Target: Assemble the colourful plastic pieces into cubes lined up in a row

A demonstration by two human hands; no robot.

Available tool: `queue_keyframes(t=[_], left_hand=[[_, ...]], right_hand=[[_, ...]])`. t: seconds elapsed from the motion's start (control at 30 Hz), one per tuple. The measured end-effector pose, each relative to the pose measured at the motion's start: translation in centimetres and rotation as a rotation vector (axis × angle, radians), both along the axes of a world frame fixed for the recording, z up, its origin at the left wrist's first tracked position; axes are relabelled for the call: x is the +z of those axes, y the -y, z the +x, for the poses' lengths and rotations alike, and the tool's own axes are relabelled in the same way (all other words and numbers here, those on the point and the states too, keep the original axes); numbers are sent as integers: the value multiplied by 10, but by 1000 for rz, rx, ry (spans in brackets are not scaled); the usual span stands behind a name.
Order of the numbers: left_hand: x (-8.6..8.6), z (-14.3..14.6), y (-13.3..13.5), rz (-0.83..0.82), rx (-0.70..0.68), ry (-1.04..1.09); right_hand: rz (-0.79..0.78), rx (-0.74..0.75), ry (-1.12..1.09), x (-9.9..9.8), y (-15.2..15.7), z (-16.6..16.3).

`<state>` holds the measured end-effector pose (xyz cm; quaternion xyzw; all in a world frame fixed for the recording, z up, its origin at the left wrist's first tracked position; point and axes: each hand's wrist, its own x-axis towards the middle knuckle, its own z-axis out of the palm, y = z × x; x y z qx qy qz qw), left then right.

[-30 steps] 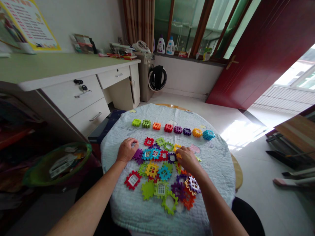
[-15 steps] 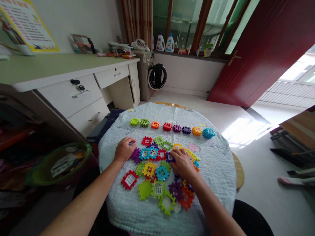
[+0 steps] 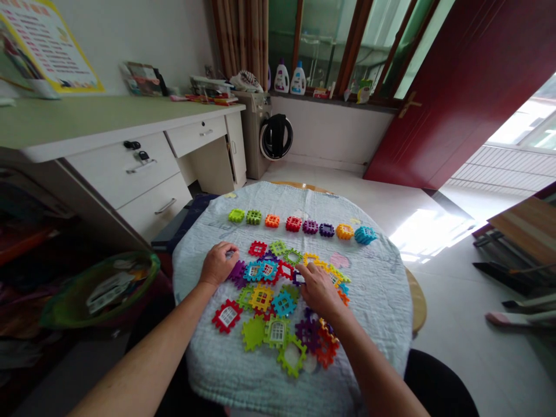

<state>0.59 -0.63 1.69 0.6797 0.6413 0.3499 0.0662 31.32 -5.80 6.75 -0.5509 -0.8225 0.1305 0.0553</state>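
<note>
On your left a green-topped white desk [image 3: 95, 119] runs to a washing machine [image 3: 252, 136] by a brown curtain [image 3: 247, 43], ahead of you a wood-framed window [image 3: 324, 49] sits above a white wall [image 3: 321, 130], and on your right sunlight [image 3: 428, 231] patches the pale floor [image 3: 376, 200] near a red door [image 3: 434, 104].

Pale cloth [image 3: 373, 289] is covering table [image 3: 417, 304], wood edge showing at far side and right. Eight small blocks [image 3: 293, 223] are standing in a far row. Nearer, toothed pieces [image 3: 261, 297] are lying loose, many overlapping, mixed colours.
</note>
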Motion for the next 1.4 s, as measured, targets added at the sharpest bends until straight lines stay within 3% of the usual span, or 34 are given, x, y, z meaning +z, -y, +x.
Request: queue_keyframes(t=[0.2,0.57,0.8,1.0,1.13,1.23,1.4], left_hand=[[-1,-1,0,-1,-5,-3],[0,0,0,-2,2,0],[0,0,0,-1,-1,1],[1,1,0,-4,8,1],[0,0,0,-1,9,-2],[0,1,0,1,14,5],[1,2,0,0,22,0]], right_hand=[[11,-32,92,1,2,-2],[3,101,165,8,5,0],[63,-73,62,4,-5,8],[-24,70,-113,5,-3,16],[19,27,-235,15,-1,35],[-55,22,-235,24,5,44],[-197,158,-166,25,20,41]])
